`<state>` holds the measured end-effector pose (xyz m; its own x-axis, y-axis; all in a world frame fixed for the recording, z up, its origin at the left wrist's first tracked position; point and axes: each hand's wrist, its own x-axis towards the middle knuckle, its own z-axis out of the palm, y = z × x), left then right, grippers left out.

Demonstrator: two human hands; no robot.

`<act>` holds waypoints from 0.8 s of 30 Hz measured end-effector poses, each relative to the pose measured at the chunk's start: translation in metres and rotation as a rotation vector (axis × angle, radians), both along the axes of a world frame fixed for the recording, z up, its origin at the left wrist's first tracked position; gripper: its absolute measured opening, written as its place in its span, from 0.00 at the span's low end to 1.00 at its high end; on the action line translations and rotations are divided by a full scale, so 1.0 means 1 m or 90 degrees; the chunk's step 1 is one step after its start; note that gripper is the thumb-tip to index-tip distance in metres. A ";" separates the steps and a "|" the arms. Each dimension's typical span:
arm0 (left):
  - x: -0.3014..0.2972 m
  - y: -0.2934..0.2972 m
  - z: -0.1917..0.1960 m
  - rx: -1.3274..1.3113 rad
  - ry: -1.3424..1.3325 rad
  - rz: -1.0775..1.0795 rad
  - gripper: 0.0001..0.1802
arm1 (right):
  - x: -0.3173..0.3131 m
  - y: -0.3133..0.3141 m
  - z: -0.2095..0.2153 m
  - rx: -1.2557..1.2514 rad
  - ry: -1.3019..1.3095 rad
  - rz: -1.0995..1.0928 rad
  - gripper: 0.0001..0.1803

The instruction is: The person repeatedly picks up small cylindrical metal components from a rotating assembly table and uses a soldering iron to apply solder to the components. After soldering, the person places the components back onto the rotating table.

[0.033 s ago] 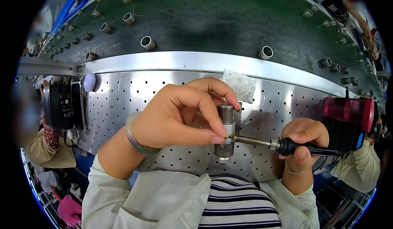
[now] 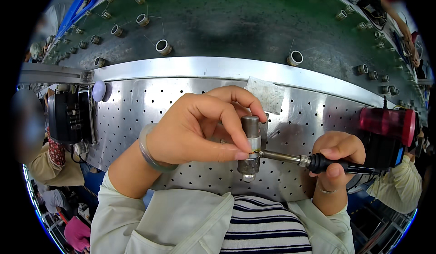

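An upright dark metal post (image 2: 250, 126) with a rounded shiny end (image 2: 248, 178) stands in front of me, and a silvery metal ring (image 2: 255, 143) sits around it. My left hand (image 2: 195, 127) is closed beside the ring, thumb and index finger pinching a fine wire at its lower edge. The other left fingers curl behind the post's upper part. A soldering iron (image 2: 286, 157) lies in the closed grip of my right hand (image 2: 343, 150). Its tip touches the ring's lower edge, close to my left fingertips.
Beneath my hands is a perforated metal worktop (image 2: 131, 118). Beyond its metal rail (image 2: 218, 68), a green belt (image 2: 218, 27) carries several similar rings with thin wires. A greyish pad (image 2: 268, 96) lies behind the post. A red cylinder (image 2: 386, 122) stands right, a black device (image 2: 64, 118) left.
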<state>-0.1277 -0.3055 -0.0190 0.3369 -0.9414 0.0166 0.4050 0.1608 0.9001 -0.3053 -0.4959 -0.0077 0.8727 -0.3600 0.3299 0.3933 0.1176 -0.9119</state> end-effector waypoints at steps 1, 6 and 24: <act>0.000 0.000 -0.001 -0.001 -0.007 -0.001 0.10 | 0.000 0.000 -0.001 -0.002 -0.001 0.002 0.13; -0.001 0.000 -0.002 0.001 0.006 -0.004 0.10 | 0.000 -0.002 -0.004 0.010 -0.015 0.010 0.13; 0.003 -0.002 -0.004 0.001 0.054 -0.044 0.12 | -0.003 -0.007 -0.006 -0.012 -0.018 0.040 0.13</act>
<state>-0.1245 -0.3075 -0.0233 0.2720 -0.9623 -0.0105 0.4903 0.1292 0.8619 -0.3079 -0.5033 -0.0138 0.8837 -0.2979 0.3611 0.4113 0.1258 -0.9028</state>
